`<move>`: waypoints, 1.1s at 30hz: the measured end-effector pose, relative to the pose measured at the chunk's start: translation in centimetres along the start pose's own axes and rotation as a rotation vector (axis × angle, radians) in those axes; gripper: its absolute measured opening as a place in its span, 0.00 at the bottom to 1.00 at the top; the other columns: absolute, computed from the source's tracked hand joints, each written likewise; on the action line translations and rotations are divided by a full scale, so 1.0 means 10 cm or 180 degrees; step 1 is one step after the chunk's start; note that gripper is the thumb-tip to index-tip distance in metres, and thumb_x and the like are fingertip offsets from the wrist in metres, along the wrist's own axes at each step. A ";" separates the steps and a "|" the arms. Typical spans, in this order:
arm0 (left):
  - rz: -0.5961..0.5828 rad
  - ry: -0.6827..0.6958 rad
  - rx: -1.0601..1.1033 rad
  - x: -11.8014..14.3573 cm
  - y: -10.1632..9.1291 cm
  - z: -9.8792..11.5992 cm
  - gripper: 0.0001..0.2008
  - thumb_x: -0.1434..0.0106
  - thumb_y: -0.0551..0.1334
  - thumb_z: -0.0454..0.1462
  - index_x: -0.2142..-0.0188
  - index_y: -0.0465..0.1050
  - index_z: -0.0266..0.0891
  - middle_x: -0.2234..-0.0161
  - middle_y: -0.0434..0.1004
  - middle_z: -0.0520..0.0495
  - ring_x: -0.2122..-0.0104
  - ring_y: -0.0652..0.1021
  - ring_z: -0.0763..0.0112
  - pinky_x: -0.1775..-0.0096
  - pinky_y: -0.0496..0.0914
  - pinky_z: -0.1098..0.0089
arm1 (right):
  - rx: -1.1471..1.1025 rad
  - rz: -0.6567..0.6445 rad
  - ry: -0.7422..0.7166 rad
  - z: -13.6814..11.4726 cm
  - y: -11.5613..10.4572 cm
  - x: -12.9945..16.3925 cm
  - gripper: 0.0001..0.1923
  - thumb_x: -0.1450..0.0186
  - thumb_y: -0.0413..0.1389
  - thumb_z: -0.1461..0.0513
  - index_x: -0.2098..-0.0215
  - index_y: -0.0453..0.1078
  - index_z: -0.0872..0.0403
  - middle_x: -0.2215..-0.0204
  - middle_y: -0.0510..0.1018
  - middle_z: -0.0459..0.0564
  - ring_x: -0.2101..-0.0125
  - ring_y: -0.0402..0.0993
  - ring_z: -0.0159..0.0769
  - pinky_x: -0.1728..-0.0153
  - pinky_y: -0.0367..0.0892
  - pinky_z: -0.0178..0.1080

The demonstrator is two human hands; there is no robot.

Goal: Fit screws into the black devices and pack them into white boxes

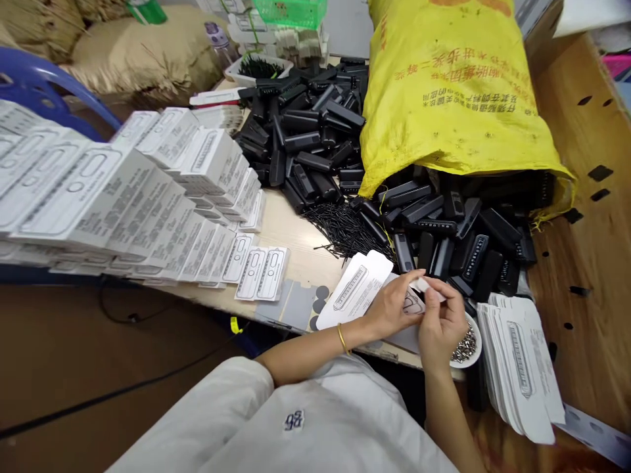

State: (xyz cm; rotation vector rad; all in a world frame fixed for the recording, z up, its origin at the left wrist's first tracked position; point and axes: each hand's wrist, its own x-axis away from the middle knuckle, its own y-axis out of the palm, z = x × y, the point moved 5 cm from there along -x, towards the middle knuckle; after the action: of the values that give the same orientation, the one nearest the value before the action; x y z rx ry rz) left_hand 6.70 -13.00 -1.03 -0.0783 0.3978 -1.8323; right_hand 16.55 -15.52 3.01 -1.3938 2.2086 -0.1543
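A small white printed carton (pixel 414 303) is held up between my hands over the front edge of the table. My left hand (pixel 393 307), with a gold bangle at the wrist, is closed around its left side. My right hand (pixel 444 318) pinches the carton's upper end by a white flap; the inside of the carton is hidden by my fingers. Just left of my left hand lies a flat white carton blank (pixel 352 289) with a printed drawing. Partly behind my right hand stands a white bowl (pixel 477 358) of small metal pieces.
Stacked white boxes (pixel 138 203) fill the left side. Black plastic cases (pixel 315 125) are heaped at the back, and more spill from a yellow sack (pixel 448 92). Thin black sticks (pixel 340 226) lie in front. Flat cartons (pixel 517 361) are piled at right.
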 end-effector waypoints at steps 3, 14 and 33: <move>-0.0052 0.0151 0.0009 0.03 0.03 -0.01 0.34 0.42 0.63 0.37 0.38 0.53 0.42 0.42 0.69 0.41 0.44 0.72 0.60 0.43 0.68 0.57 | 0.0360 0.0064 -0.0513 -0.01 -0.02 0.07 0.08 0.32 0.51 0.60 0.60 0.72 0.52 0.63 0.79 0.53 0.60 0.76 0.42 0.57 0.71 0.49; 0.0273 -0.1035 -0.0410 0.00 -0.62 0.09 0.32 0.48 0.68 0.46 0.47 0.59 0.42 0.62 0.76 0.47 0.65 0.79 0.62 0.62 0.74 0.64 | -0.0393 -0.0125 -0.0258 0.13 -0.02 0.09 0.18 0.31 0.48 0.56 0.47 0.67 0.54 0.50 0.75 0.58 0.48 0.72 0.48 0.47 0.65 0.58; 0.0401 -0.2652 -0.3194 0.85 -1.89 -0.79 0.41 0.39 0.60 0.46 0.32 0.45 0.39 0.31 0.37 0.29 0.32 0.43 0.37 0.40 0.46 0.34 | 0.0195 -0.0592 0.0309 0.38 -0.03 0.02 0.11 0.34 0.53 0.56 0.62 0.73 0.53 0.63 0.79 0.51 0.60 0.75 0.40 0.54 0.67 0.44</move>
State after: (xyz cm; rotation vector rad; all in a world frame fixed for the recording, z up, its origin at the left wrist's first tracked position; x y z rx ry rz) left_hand -15.24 -14.56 -3.89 -1.4055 0.6490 -1.1689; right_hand 18.52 -15.15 -0.24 -1.5866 2.1288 -0.3595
